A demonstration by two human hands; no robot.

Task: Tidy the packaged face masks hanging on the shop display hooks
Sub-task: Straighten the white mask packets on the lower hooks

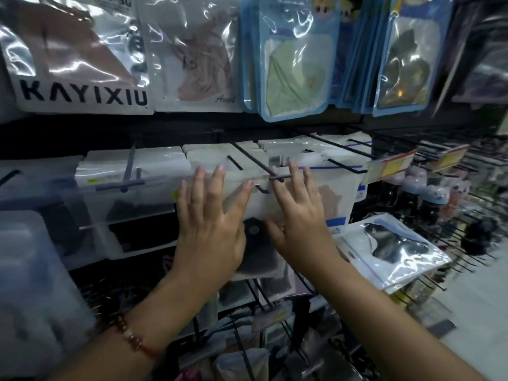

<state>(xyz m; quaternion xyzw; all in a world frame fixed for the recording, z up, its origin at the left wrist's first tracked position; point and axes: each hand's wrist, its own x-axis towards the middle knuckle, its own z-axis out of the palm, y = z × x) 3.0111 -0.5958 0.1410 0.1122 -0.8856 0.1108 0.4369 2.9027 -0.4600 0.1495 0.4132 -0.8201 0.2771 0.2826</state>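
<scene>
Both hands lie flat on the front mask pack (255, 215), fingers spread and straight; the left hand (211, 224) sits left, the right hand (297, 224) right; the hook (264, 171) points near, just above the fingers.

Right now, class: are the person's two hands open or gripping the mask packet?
Open. The left hand and right hand lie with straight, spread fingers flat against the mask packet on its hook.

Bare forearms without sleeves; a beaded bracelet (131, 336) of reddish-brown and pale beads circles the left wrist.
</scene>
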